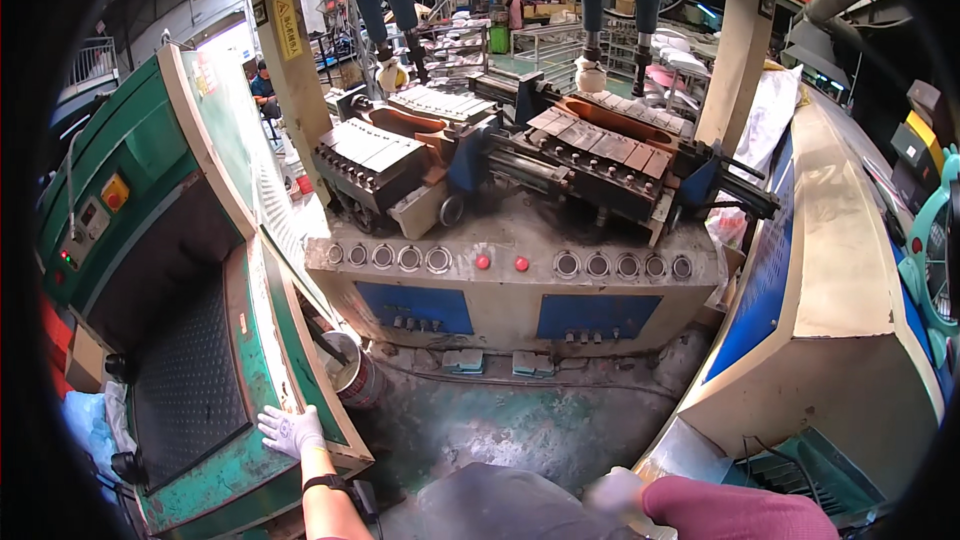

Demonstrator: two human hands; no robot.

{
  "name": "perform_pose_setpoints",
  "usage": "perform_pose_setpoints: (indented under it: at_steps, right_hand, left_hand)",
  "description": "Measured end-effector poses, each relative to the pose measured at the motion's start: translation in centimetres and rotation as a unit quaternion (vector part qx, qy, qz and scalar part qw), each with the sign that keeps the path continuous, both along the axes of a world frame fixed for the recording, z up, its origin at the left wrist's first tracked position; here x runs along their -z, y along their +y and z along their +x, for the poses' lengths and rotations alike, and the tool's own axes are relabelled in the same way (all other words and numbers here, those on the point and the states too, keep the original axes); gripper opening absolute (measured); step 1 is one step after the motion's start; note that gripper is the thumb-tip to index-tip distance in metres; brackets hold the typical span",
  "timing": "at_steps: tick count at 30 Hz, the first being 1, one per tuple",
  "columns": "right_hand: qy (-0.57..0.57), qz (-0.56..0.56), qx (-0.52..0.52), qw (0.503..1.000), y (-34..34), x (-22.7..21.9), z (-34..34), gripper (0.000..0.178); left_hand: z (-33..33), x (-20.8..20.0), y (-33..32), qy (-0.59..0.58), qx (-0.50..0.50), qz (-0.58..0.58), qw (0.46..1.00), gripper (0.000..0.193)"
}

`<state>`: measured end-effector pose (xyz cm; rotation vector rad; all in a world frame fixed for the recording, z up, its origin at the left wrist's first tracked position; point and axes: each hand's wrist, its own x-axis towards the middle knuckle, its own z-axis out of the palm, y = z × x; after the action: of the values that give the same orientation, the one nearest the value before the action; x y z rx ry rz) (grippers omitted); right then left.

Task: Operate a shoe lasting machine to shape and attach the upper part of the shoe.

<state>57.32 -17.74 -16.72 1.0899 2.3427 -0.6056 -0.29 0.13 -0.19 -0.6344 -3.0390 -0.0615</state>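
My left hand (293,430), in a white glove, lies with fingers spread on the worn edge of a green machine (230,465). That machine has a black dimpled bed (195,380) sloping inside it. My right hand (615,490), also pale-gloved, is low beside my dark-clad lap (500,505). It is blurred, and whether its fingers hold anything does not show. In front of me stands a beige press (505,310) with two metal mould stations, a left one (375,145) and a right one (600,145). Two red buttons, one at left (482,262), sit on its front ledge among round gauges.
Two foot pedals, the left one (463,360) among them, lie on the floor below the press. A bucket (352,375) stands between press and green machine. A beige cabinet (840,250) and a green slotted tray (810,480) are at right, near a turquoise fan (930,250).
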Motion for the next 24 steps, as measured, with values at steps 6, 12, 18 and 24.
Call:
perform_pose_setpoints:
  at_steps: [6, 12, 18, 24]
  right_hand:
    - [-0.008, -0.01, 0.003, 1.0, 0.09, -0.27, -0.16, 0.049]
    - [-0.009, -0.008, 0.002, 1.0, 0.08, -0.28, -0.12, 0.049]
    - [-0.007, -0.009, -0.002, 1.0, 0.15, -0.29, -0.11, 0.048]
    - [-0.003, -0.01, 0.0, 1.0, 0.15, -0.51, -0.12, 0.048]
  left_hand:
    - [0.16, -0.22, -0.02, -0.008, -0.002, -0.004, 1.0, 0.108]
    - [0.18, -0.24, -0.04, -0.007, 0.001, -0.003, 1.0, 0.108]
    - [0.18, -0.3, -0.07, -0.007, -0.002, -0.004, 1.0, 0.108]
    - [0.22, -0.38, -0.01, -0.009, -0.001, -0.01, 1.0, 0.108]
